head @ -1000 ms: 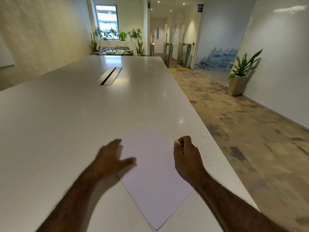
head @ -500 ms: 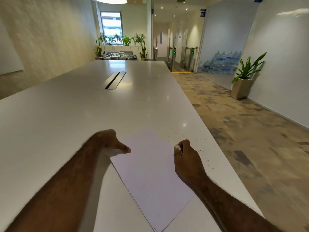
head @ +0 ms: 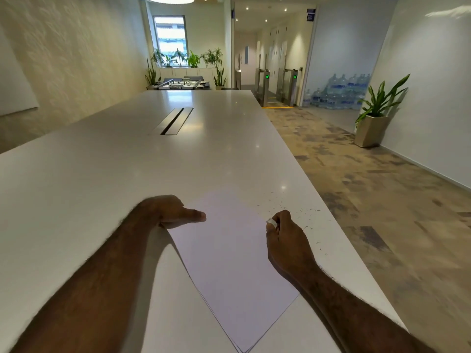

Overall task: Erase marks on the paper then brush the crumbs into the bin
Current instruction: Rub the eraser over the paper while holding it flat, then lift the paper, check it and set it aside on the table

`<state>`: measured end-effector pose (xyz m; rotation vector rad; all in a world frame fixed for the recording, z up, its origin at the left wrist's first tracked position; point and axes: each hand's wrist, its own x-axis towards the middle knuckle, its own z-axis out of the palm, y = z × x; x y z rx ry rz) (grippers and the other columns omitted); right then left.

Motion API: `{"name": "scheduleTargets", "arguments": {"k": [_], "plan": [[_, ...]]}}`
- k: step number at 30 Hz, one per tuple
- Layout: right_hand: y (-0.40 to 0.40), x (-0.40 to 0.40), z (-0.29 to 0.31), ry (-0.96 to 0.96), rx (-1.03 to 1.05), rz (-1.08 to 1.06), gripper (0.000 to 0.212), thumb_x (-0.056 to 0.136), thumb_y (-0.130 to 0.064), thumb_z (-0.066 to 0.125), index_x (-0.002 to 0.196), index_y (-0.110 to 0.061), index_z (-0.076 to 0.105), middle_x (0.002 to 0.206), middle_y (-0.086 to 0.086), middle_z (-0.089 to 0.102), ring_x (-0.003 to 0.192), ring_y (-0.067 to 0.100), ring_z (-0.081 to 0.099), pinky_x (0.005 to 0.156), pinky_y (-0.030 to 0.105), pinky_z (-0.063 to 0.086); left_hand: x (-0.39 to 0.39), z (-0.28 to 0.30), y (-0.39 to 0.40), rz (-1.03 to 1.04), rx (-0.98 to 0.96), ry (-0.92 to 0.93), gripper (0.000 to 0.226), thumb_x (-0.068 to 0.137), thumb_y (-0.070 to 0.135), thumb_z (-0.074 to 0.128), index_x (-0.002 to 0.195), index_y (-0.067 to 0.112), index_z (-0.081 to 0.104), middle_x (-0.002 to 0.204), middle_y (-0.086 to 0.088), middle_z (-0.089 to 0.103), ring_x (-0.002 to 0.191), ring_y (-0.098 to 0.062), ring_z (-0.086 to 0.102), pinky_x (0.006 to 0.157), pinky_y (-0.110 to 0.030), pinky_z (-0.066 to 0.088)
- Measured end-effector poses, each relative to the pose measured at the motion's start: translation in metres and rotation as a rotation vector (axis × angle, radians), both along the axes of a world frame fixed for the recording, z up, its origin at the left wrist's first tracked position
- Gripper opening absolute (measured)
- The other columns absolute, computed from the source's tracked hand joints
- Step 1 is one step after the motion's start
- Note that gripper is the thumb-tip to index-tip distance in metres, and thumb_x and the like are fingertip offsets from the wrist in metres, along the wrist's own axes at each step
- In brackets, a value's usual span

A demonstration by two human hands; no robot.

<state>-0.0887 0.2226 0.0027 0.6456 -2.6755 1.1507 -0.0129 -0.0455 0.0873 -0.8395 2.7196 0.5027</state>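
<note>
A sheet of white paper (head: 229,253) lies turned at an angle on the long white table (head: 102,174), close to the table's right edge at the near end; a second sheet's edge peeks out beneath it at the near corner. The left hand (head: 170,211) rests at the paper's left edge with its thumb stretched out flat across the sheet; its other fingers are tucked behind the hand, and I cannot tell how they lie. The right hand (head: 285,238) sits on the paper's right side, fingers curled round a small white eraser (head: 271,222) that pokes out at the far end of the fist, down against the sheet. Dark eraser crumbs (head: 293,208) are scattered over the bare tabletop just right of and beyond that hand, between the paper and the table's right edge. No marks show on the paper from here. Farther along the table a dark cable slot (head: 173,121) is set in its middle. On the patterned floor to the right stands a potted plant (head: 374,118), and stacked water bottles (head: 336,93) sit against the far wall.
</note>
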Motion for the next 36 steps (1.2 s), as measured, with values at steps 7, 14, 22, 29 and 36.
{"name": "scheduleTargets", "arguments": {"k": [7,14,22,29,36], "plan": [[0.000,0.001,0.003,-0.020,-0.021,-0.007,0.013,0.099,-0.030,0.045,0.089,-0.022,0.042,0.077,-0.008,0.055,0.068,0.005,0.052,0.053,0.015,0.032,0.034,-0.025,0.017,0.561,0.889,0.651,0.091,0.067,0.046,0.087,0.142,0.018,0.044,0.138,-0.015,0.050,0.106,-0.023,0.057,0.072,-0.036,0.050],[0.006,-0.006,-0.003,0.079,-0.070,-0.230,0.011,0.088,-0.018,0.063,0.094,-0.014,0.055,0.093,0.001,0.057,0.086,0.015,0.053,0.071,0.024,0.046,0.056,-0.051,0.100,0.791,1.188,0.949,0.015,0.093,-0.006,0.052,0.083,0.004,0.056,0.079,-0.010,0.055,0.066,-0.018,0.053,0.047,-0.018,0.048],[0.029,-0.014,0.009,0.055,0.300,-0.423,0.032,0.090,-0.039,0.054,0.112,-0.018,0.064,0.114,0.002,0.065,0.106,0.021,0.056,0.091,0.037,0.045,0.050,-0.057,0.099,0.699,0.955,0.910,0.040,0.071,-0.001,0.052,0.108,0.011,0.063,0.094,-0.013,0.071,0.083,-0.034,0.068,0.077,-0.047,0.058],[0.006,-0.020,0.071,-0.554,-0.373,0.119,0.059,0.094,-0.048,0.053,0.142,-0.016,0.039,0.135,-0.003,0.055,0.118,0.017,0.055,0.092,0.028,0.040,0.044,0.015,0.088,0.397,0.691,1.165,0.040,0.081,-0.003,0.051,0.105,0.027,0.062,0.097,0.002,0.072,0.085,-0.018,0.069,0.074,-0.035,0.057],[-0.015,-0.020,0.140,-0.419,-0.633,0.376,0.030,0.094,-0.008,0.048,0.116,-0.022,0.064,0.111,-0.001,0.073,0.101,0.023,0.070,0.094,0.045,0.053,0.053,0.075,0.075,0.201,0.498,1.449,0.032,0.086,0.004,0.056,0.105,0.031,0.058,0.101,0.002,0.072,0.090,-0.021,0.069,0.077,-0.036,0.056]]}}
